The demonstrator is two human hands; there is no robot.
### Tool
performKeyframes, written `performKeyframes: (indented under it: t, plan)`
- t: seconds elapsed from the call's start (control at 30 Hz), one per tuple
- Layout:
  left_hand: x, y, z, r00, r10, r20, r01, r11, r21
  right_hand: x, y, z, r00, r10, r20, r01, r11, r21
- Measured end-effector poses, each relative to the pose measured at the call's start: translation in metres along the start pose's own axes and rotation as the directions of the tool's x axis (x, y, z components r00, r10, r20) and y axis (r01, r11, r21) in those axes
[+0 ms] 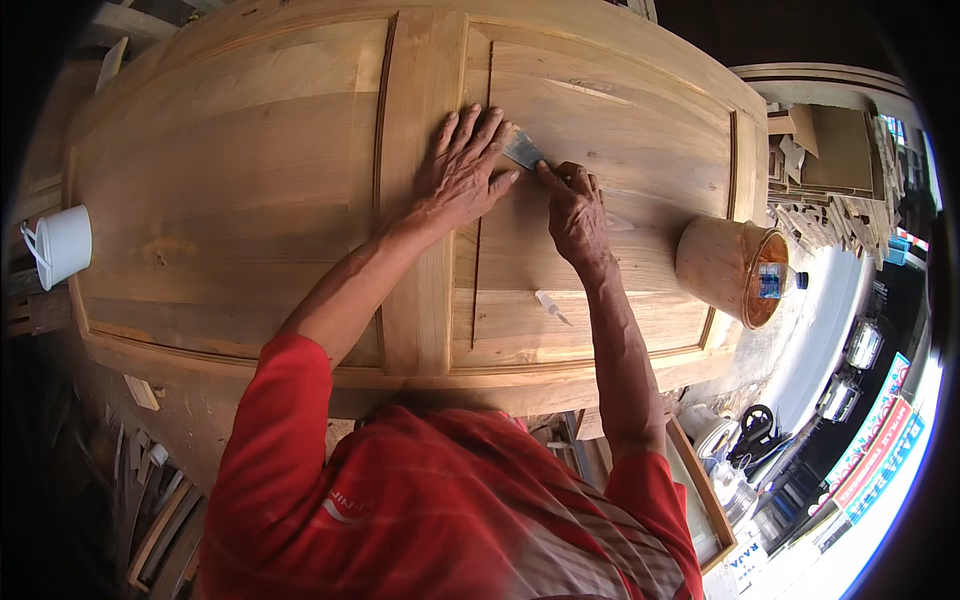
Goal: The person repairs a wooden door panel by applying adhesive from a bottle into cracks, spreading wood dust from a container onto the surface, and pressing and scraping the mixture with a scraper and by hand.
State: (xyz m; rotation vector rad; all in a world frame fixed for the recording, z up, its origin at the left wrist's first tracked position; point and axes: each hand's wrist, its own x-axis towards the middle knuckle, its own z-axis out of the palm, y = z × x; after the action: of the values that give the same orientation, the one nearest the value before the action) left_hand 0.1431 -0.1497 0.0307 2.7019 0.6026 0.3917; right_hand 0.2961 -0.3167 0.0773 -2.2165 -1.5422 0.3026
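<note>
A wooden panel door (420,200) lies flat before me, its broad middle stile between two recessed panels. My right hand (578,210) is closed around a putty knife (522,150), its handle mostly hidden by my fingers and my index finger stretched toward the blade. The grey metal blade points up and left, low over the right panel near its left edge. My left hand (462,165) lies flat across the stile and panel edge, fingers spread, fingertips close to the blade. Nearer to me, a small clear glue bottle (549,303) with a thin nozzle lies on the right panel.
A stained tub (705,262) stands at the door's right side with a clear plastic bottle (771,280) in it. At the left end is a white pail (66,243). Stacked wood scraps (835,225) lie beyond the right end. A wooden frame (703,490) sits beside me, low right.
</note>
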Motion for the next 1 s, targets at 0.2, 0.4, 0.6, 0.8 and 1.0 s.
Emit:
performKeyframes:
  t: [0.2, 0.4, 0.6, 0.8, 1.0]
  plan:
    - [0.003, 0.005, -0.007, 0.999, 0.006, -0.052, -0.008, 0.999, -0.031, -0.003, 0.007, 0.006, 0.997, -0.011, -0.082, 0.016, 0.998, 0.06]
    - [0.005, 0.001, -0.012, 0.991, -0.047, -0.126, 0.031, 0.991, -0.129, 0.016, 0.033, -0.013, 0.985, 0.07, -0.16, -0.045, 0.987, 0.157]
    - [0.009, 0.003, -0.013, 0.993, -0.049, -0.107, 0.036, 0.992, -0.125, 0.05, 0.097, -0.043, 0.97, 0.046, -0.239, -0.043, 0.999, 0.015]
    - [0.009, 0.002, -0.01, 0.991, -0.064, -0.114, 0.048, 0.99, -0.131, 0.086, 0.138, -0.055, 0.962, -0.06, -0.265, 0.042, 0.996, -0.074]
    - [0.009, 0.003, -0.011, 0.993, -0.079, -0.086, 0.067, 0.989, -0.13, 0.098, 0.154, -0.053, 0.948, -0.086, -0.306, 0.013, 0.973, -0.232]
